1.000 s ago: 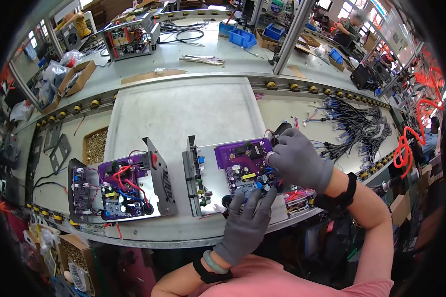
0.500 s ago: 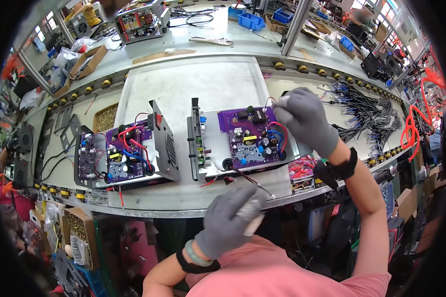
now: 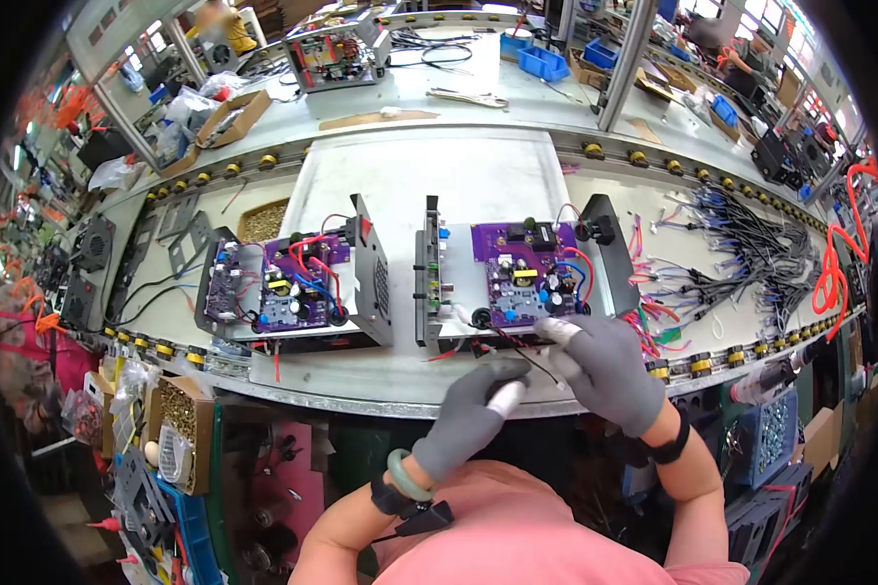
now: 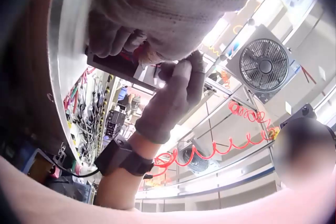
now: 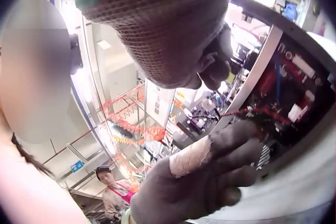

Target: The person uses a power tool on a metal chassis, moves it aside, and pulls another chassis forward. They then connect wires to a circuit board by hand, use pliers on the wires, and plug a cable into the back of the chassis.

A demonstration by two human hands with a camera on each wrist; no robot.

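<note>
The gloved left hand (image 3: 470, 414) is below the front edge of the right-hand unit, its fingers loosely bent and its thumb apart, beside dark twisted wires (image 3: 534, 362). Those wires hang from the unit's purple circuit board (image 3: 529, 278). The gloved right hand (image 3: 610, 378) is at the board's front right corner, fingers bent towards the wires; whether it pinches them is hidden. In the left wrist view the right hand (image 4: 170, 98) has thumb and forefinger close together. The right wrist view shows the left hand (image 5: 202, 174) under the reddish wires (image 5: 257, 112).
A second unit with a purple board (image 3: 293, 283) stands to the left. Black cables (image 3: 751, 253) are heaped at the right, by yellow rollers (image 3: 702, 364). Farther back are an open-sided device (image 3: 337, 58) and a blue bin (image 3: 543, 64). Red coiled hose (image 3: 831, 283) hangs at right.
The right hand has come down from the unit's back right corner to its front edge, uncovering a black end panel. The left hand has drawn back from the board, then moved towards the hanging wires.
</note>
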